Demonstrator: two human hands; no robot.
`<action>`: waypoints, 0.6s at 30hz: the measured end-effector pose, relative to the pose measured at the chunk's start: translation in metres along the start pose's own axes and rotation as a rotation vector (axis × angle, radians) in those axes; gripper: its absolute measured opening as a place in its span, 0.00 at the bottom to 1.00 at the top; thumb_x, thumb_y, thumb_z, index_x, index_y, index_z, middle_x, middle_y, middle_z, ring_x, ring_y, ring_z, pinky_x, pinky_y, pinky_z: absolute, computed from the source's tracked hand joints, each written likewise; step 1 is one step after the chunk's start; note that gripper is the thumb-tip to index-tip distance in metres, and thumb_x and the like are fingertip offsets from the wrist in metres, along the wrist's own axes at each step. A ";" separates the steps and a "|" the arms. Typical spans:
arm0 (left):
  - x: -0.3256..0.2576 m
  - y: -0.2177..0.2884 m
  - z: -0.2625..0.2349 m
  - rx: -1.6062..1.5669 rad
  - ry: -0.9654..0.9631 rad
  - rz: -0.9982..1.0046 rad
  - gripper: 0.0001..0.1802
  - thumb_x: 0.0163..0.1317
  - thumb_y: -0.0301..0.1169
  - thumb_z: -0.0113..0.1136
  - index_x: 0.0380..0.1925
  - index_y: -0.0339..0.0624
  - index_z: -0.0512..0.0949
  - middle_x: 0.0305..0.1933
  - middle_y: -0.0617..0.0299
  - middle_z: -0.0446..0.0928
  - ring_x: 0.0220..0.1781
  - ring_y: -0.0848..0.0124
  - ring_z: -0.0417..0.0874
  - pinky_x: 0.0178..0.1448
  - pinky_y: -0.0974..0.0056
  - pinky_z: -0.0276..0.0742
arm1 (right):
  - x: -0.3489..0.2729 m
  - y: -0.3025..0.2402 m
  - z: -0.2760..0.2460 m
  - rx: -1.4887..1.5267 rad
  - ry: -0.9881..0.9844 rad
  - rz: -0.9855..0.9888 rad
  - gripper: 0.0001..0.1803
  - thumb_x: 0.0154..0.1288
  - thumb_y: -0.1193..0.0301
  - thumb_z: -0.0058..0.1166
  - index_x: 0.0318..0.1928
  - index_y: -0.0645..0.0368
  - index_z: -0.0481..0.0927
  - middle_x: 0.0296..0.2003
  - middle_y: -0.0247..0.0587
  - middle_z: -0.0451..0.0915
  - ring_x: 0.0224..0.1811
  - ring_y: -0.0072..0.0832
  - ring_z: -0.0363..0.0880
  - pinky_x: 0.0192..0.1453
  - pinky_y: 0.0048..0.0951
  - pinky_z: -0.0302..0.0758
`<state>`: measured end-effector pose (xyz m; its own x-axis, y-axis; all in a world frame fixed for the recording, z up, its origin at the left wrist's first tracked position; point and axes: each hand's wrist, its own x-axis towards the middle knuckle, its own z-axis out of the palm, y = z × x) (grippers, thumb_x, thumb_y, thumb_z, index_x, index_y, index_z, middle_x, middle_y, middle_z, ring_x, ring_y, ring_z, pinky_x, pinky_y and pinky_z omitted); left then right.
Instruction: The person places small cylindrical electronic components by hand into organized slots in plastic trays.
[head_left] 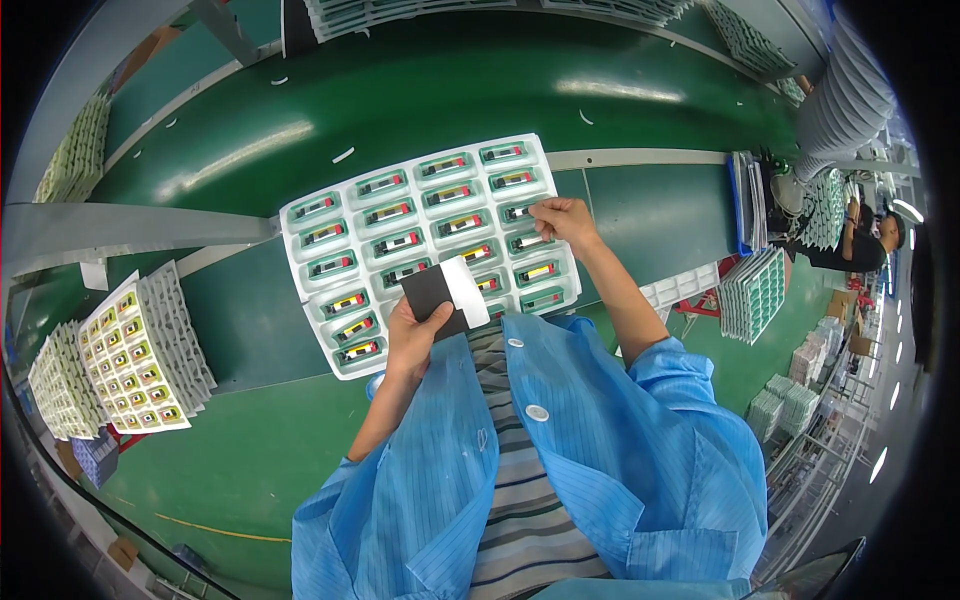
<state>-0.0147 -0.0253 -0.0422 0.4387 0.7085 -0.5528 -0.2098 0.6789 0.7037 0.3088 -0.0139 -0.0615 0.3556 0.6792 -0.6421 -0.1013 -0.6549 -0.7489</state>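
Observation:
A white moulded tray (335,290) lies tilted on the workbench before me, with rows of green-tinted compartments. Most compartments hold a small battery-like part (345,303) with black, red and white or yellow bands. My left hand (407,338) grips a black card (428,292) with a white sheet (467,292) projecting beyond its right side, over the tray's lower middle. Over the right-hand column, my right hand (567,220) pinches its thumb and forefinger at the end of a small part (517,213) in its compartment. Whatever sits between those fingertips is too small to make out.
A green conveyor belt (420,90) runs beyond the tray, with white scraps on it. Stacked trays (150,350) stand at left, more trays (752,295) at right. Blue folders (742,200) stand near a ribbed duct (845,95). Another person (860,245) is far right.

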 end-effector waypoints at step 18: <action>-0.001 0.009 0.005 -0.062 0.017 -0.009 0.17 0.62 0.23 0.63 0.51 0.37 0.76 0.48 0.60 0.81 0.47 0.73 0.82 0.54 0.65 0.77 | -0.008 -0.013 0.021 -0.590 0.256 -0.181 0.11 0.58 0.69 0.64 0.30 0.66 0.82 0.19 0.42 0.82 0.19 0.25 0.80 0.24 0.26 0.75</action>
<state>-0.0130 -0.0205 -0.0332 0.4259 0.7052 -0.5669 -0.2601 0.6955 0.6698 0.2882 -0.0038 -0.0501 0.5356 0.7429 -0.4015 0.4799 -0.6590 -0.5792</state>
